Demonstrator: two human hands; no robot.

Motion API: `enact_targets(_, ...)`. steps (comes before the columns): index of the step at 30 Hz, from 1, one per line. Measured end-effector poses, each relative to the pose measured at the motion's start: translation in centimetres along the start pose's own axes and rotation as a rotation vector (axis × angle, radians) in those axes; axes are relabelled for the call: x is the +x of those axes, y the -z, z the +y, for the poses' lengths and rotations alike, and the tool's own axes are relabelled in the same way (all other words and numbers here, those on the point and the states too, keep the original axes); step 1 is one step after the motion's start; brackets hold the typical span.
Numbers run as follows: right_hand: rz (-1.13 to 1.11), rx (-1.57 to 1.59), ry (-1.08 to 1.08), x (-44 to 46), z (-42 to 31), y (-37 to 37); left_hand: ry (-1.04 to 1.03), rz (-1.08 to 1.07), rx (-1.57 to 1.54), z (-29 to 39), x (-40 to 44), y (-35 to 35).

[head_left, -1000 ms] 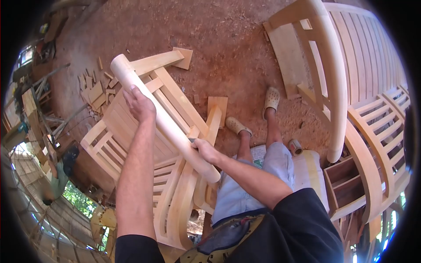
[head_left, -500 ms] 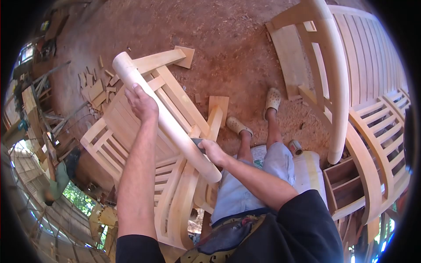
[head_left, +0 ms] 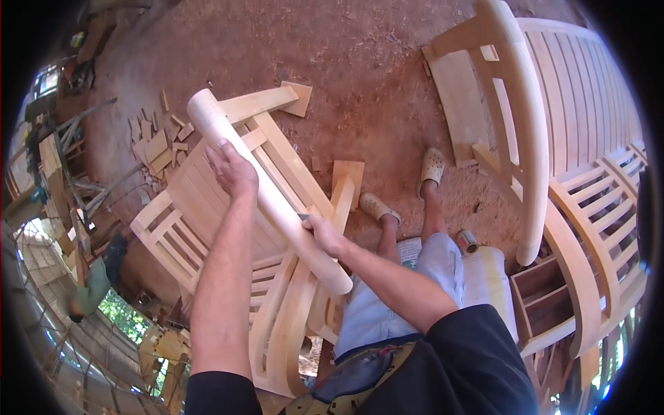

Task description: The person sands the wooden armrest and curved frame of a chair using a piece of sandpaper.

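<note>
A pale wooden armrest (head_left: 277,199) of a slatted chair (head_left: 214,200) runs diagonally in front of me. My left hand (head_left: 234,169) lies on its upper part, with the fingers spread along the left side. Lower down, at the armrest's right edge, my right hand (head_left: 324,235) is closed on a small dark flat piece (head_left: 303,217). Only a bit of that piece shows between the fingers and the wood, so its kind is unclear.
A slatted wooden bench (head_left: 567,104) stands at the right, by a compartmented box (head_left: 546,297). A tin can (head_left: 467,241) is near my knee. Wood offcuts (head_left: 155,146) lie on the dirt floor (head_left: 360,69). Another person (head_left: 97,283) is at the far left.
The chair and both hands appear slightly lower and further right in the view. My right hand has shifted a little along the armrest's edge, and less of the dark piece shows than half a second ago.
</note>
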State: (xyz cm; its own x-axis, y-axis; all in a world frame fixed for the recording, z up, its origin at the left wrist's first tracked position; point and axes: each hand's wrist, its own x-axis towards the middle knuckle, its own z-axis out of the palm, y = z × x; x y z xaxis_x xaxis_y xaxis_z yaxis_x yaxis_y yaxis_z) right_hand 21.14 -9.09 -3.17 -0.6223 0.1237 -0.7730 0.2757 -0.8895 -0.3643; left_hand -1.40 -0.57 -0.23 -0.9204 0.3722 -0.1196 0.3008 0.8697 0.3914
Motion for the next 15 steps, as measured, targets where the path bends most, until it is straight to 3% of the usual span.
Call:
enact_targets(5, -0.068, 0.074, 0.008, -1.5, 0.8, 1.0, 0.054, -0.063, -0.012, 0.9, -0.7, 1.0)
enact_targets(8, 0.06, -0.013, 0.0, 0.2, -1.4, -0.6, 0.04, -0.049, -0.018, 0.6, -0.5, 0.5)
enact_targets(11, -0.078, -0.249, 0.163, -0.1, 0.4, 1.0, 0.034, -0.041, -0.005, 0.3, -0.2, 0.3)
enact_targets(14, -0.007, 0.123, 0.032, -1.5, 0.6, 1.2, 0.04, -0.056, -0.024, 1.2, -0.4, 0.7)
enact_targets(15, 0.006, 0.069, 0.034, -1.3, 0.3, 0.7, 0.039, -0.068, -0.032, 1.5, -0.7, 1.0)
